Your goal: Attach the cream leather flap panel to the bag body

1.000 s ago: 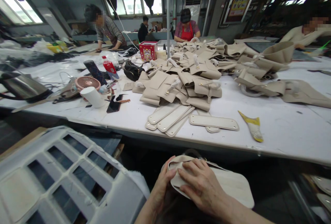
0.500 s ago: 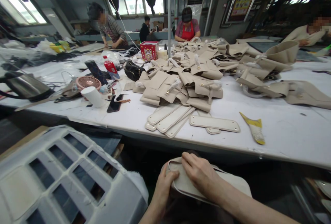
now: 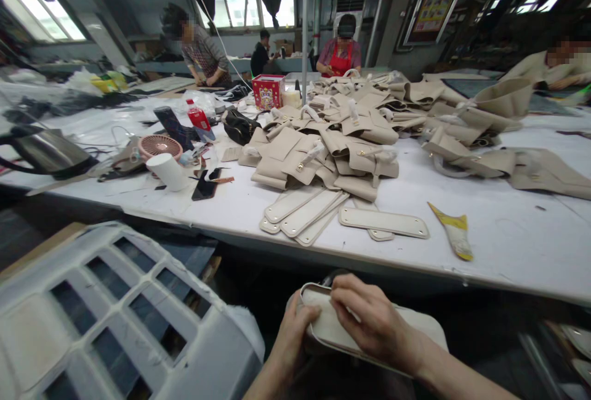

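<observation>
A beige bag (image 3: 422, 324) lies in front of my body below the table edge, its flat rounded base panel facing up. My left hand (image 3: 293, 329) grips its near left end, with the thumb pressed on the panel and the fingers down the side. Over the middle of the panel is my right hand (image 3: 369, 314), its fingers curled together close to the far rim; what they pinch, if anything, is hidden. Several cream base panels (image 3: 383, 221) with metal studs lie on the table beyond, beside a yellow-and-white tube (image 3: 455, 231).
Beige bag pieces (image 3: 318, 148) are heaped on the white table (image 3: 508, 246). A phone (image 3: 206, 184), paper roll (image 3: 167, 172), pink fan (image 3: 159, 149) and kettle (image 3: 44, 151) stand left. A grey plastic frame (image 3: 221, 332) is at lower left. Several co-workers sit or stand beyond.
My right hand has lifted slightly and shifted right, its fingers curling off the panel. My left hand keeps its grip on the bag's end. The view has shifted a little.
</observation>
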Tool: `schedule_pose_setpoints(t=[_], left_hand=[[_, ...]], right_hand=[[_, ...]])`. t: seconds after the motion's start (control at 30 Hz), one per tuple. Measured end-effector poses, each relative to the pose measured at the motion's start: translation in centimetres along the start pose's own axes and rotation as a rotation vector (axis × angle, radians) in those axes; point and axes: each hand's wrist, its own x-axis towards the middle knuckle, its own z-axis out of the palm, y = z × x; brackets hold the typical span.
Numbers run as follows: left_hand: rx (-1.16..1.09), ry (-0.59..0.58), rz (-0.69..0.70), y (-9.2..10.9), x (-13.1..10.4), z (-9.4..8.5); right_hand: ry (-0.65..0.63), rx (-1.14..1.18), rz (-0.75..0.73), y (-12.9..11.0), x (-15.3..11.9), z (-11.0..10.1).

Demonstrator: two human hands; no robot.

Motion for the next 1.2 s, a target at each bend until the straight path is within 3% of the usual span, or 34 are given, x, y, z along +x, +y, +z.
schedule_pose_setpoints(t=[0.1,0.23,0.4,0.53,0.7,0.8,0.9,1.03,1.1,1.2], left_hand=[[-0.081,-0.051,0.029,0.6,-0.4,0.0],[-0.153,-0.114,-0.034,0.9,-0.5,-1.2],[0.211,0.139,0.088,0.5,-0.6,-2.6],[0.26,0.191,0.104,0.5,-1.4,-2.9],[-0.143,0.054,-0.056,-0.9,-1.4,-3.3],[-0.413,-0.049,-0.162,-3.0,0.1,-3.0],[-0.62,-0.156,-0.161,-5.1,1.8,-2.7],[-0.684,-0.337,-0.143,-6.5,2.5,-3.4],[-0.665,-0.414,-0.176,-6.4,2.2,-4.0],[-0.633,-0.438,-0.215,-5.3,1.6,-4.4]], right_hand=[[-0.224,-0.005,-0.137,-0.6,-1.3,0.4],[-0.227,0.006,-0.068,0.1,-2.3,1.8],[-0.247,0.019,-0.004,-0.2,-2.7,2.2],[-0.293,0.01,0.018,-0.8,-2.2,1.8],[-0.35,0.003,0.034,-1.1,-1.8,1.5],[-0.358,0.007,0.041,-1.1,-1.8,1.4],[-0.359,0.008,0.058,-1.2,-1.8,1.5],[-0.391,0.017,0.077,-1.3,-1.4,1.5],[-0.413,0.019,0.087,-1.3,-1.2,1.6],[-0.435,0.011,0.097,-1.4,-1.2,1.7]])
